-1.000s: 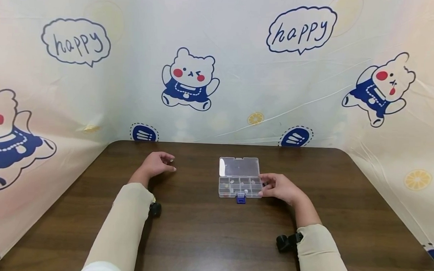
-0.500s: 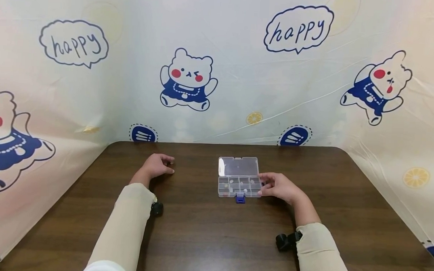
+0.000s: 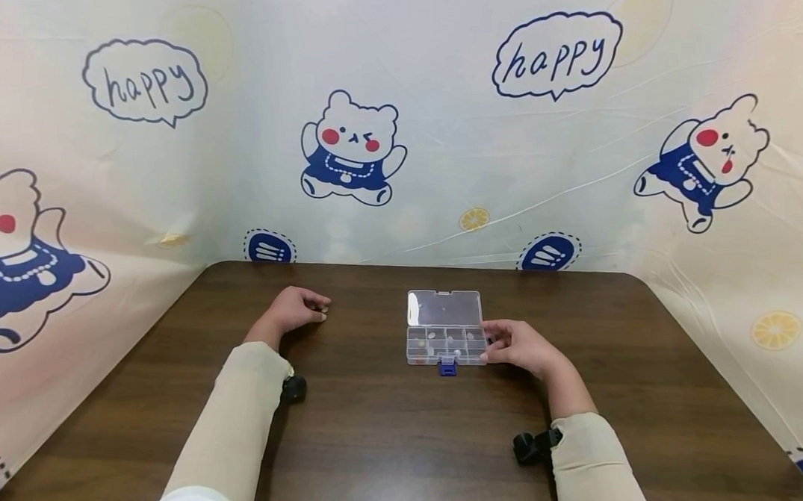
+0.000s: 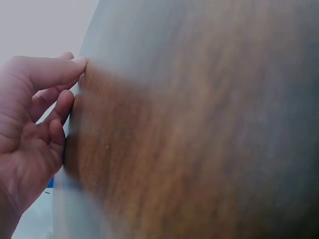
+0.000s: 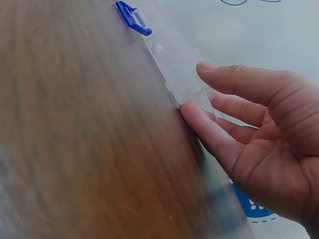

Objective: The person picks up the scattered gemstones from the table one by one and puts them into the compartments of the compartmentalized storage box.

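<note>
A clear plastic compartment box (image 3: pixel 430 358) rests on the table, lid (image 3: pixel 444 309) swung back and blue latch (image 3: pixel 447 368) hanging down in front. Several small pale pieces (image 3: pixel 432 335) lie in its compartments. My right hand (image 3: pixel 515 347) grips the box's right end, and the right wrist view shows the thumb (image 5: pixel 234 77) on its upper side and a finger against the lower corner. At the left, close over the table, my left hand (image 3: pixel 296 309) pinches a small pale round piece (image 3: pixel 325 308) at its fingertips. That piece does not show in the left wrist view, where the fingers are curled.
The brown wooden table (image 3: pixel 379 444) stands against a cloth backdrop (image 3: pixel 435 95) printed with bears and "happy" bubbles. A black wrist camera (image 3: pixel 294 389) sits on the left sleeve, another black camera (image 3: pixel 530 447) on the right.
My left hand has lowered slightly, and its index finger and thumb have drawn closer together. The right hand stays at the box's right end.
</note>
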{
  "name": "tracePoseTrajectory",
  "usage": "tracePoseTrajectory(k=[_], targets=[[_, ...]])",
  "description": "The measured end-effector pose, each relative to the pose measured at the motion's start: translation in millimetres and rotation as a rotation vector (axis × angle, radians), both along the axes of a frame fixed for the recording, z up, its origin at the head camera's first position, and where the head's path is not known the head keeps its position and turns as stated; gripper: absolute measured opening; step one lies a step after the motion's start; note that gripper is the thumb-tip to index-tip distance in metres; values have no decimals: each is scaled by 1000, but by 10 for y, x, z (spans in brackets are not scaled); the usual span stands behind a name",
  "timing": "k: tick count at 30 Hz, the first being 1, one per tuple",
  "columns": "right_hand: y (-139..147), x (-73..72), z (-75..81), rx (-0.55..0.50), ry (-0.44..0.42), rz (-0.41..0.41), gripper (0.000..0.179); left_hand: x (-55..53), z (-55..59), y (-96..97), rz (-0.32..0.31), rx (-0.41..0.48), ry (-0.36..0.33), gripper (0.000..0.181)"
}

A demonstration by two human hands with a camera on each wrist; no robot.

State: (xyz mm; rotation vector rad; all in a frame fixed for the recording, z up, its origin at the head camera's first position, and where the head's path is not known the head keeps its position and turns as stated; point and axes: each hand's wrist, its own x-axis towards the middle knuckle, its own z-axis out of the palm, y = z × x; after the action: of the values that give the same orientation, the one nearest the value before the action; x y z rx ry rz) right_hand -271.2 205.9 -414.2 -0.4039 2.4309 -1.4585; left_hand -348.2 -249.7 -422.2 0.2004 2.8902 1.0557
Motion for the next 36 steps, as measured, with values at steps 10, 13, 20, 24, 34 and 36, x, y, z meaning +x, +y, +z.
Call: tracePoseTrajectory(k=[10,13,20,24,34,36], targets=[[2,-11,-16,3,-5,-12,65,20,26,37,-6,-41,-41,23],[2,-12,-11,2,-7,-13,65,19,21,23,-8,-45,-41,20],[1,-1,-9,2,-4,-14,64,33,14,8,-39,-70,-11,15],[-2,9,-14,-9,3,-9,63,48,-4,4,-51,-80,-5,15],[-18,-10,-34,-20,11,3,63,99,16,57,-79,-52,24,15],[-7,-8,-39,-23,13,2,64,117,34,92,-84,-39,27,15]])
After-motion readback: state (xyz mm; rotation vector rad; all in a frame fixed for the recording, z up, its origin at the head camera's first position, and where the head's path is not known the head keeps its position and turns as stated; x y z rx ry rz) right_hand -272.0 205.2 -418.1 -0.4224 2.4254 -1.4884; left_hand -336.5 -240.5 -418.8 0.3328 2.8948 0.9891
